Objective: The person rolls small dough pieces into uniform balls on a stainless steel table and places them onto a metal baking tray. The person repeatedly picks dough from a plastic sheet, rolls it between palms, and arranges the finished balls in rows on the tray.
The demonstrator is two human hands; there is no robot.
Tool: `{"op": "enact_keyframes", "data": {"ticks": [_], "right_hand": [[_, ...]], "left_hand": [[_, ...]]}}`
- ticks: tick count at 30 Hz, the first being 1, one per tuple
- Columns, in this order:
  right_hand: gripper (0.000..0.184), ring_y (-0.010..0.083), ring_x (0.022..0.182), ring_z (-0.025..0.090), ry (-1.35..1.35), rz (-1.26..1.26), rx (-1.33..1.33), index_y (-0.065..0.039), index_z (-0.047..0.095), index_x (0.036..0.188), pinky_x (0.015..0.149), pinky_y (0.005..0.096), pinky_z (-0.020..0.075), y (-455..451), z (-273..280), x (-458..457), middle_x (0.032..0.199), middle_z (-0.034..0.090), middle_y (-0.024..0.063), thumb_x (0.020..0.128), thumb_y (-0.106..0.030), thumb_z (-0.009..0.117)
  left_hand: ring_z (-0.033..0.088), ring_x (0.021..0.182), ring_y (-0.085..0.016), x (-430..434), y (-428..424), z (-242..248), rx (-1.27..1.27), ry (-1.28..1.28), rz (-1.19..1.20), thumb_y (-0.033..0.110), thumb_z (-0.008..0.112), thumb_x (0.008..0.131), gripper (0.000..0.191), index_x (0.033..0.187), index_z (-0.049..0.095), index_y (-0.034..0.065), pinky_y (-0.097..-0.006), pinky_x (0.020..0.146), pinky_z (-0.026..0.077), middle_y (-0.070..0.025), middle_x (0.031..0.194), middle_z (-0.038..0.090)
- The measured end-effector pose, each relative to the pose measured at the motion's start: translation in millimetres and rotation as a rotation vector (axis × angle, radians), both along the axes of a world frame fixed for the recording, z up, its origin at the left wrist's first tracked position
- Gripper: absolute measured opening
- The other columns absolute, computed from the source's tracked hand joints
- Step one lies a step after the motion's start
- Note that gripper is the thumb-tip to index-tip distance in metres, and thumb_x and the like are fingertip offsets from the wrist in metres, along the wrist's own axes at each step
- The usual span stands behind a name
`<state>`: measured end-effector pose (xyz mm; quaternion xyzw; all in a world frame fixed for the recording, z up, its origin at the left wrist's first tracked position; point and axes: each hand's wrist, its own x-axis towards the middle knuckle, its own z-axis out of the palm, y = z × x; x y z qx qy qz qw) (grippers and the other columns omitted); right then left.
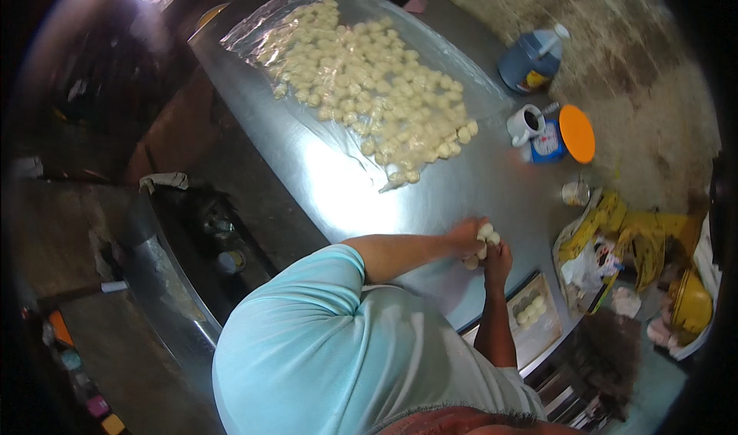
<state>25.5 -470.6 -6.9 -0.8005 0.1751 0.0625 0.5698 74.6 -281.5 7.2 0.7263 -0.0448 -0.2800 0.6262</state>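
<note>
Both of my hands are together over the steel table (421, 216), near its front edge. My left hand (468, 234) is closed around part of a small cluster of pale dough balls (488, 234). Against the other side of the same cluster lies my right hand (498, 258), its fingers bent onto the dough. Further up the table, many dough balls (369, 83) are spread beneath a clear plastic sheet (461, 60). A shallow tray (548, 337) beside my right forearm carries several more dough balls (531, 311).
Along the wall side stand a jug of dark liquid (529, 60), a white mug (524, 123), a blue packet (546, 142), an orange lid (576, 134) and a small can (575, 194). Yellow plastic bags (599, 227) lie right of my hands. A dark metal basin (173, 256) is at left.
</note>
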Motion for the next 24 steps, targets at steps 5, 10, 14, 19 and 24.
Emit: {"op": "enact_keyframes", "data": {"ticks": [5,10,14,19,24], "right_hand": [[0.034,0.0136,0.094,0.065,0.12,-0.012,-0.01,0.0,0.065,0.129,0.081,0.0319,0.0552,-0.2,7.7,4.6,0.108,0.07,0.0057,0.105,-0.023,0.065],[0.025,0.0114,0.09,0.066,0.113,-0.158,0.161,0.0,0.065,0.126,0.075,0.0287,0.0547,4.2,3.3,4.6,0.107,0.07,0.0043,0.104,-0.012,0.064],[0.026,0.0122,0.091,0.067,0.106,-0.125,0.18,0.001,0.064,0.128,0.077,0.0302,0.0564,6.2,-0.4,0.0,0.108,0.071,0.0064,0.105,-0.01,0.061],[0.031,0.0165,0.098,0.068,0.02,-0.069,0.081,0.002,0.063,0.134,0.085,0.0331,0.057,9.0,-4.8,-0.9,0.113,0.071,0.0098,0.106,-0.013,0.062],[0.04,0.0151,0.101,0.066,-0.004,-0.078,-0.077,0.004,0.061,0.14,0.086,0.0327,0.0551,9.4,-17.6,-2.6,0.117,0.071,0.0087,0.107,-0.017,0.061]], "left_hand": [[0.063,0.127,-0.041,5.5,5.0,4.2,0.018,-0.034,-0.054,0.016,0.067,0.088,0.054,0.139,0.057,0.0029,-0.0492,0.11,0.048,-0.0256,0.133,0.064],[0.069,0.119,-0.041,14.8,3.4,-2.4,-0.068,0.027,-0.096,0.017,0.068,0.088,0.045,0.129,0.059,0.0037,-0.049,0.101,0.054,-0.0241,0.123,0.07],[0.072,0.114,-0.039,12.2,3.4,-3.0,-0.042,0.053,-0.158,0.015,0.067,0.089,0.044,0.131,0.057,0.0034,-0.0477,0.096,0.057,-0.022,0.123,0.071],[0.071,0.108,-0.03,3.4,3.8,0.5,-0.161,0.258,-0.115,0.009,0.066,0.092,0.044,0.134,0.056,0.0029,-0.0419,0.091,0.058,-0.0139,0.116,0.07],[0.069,0.118,-0.031,11.0,10.4,4.1,-0.176,0.139,-0.118,0.017,0.069,0.09,0.065,0.15,0.05,-0.0009,-0.0407,0.1,0.056,-0.0184,0.127,0.069]]}}
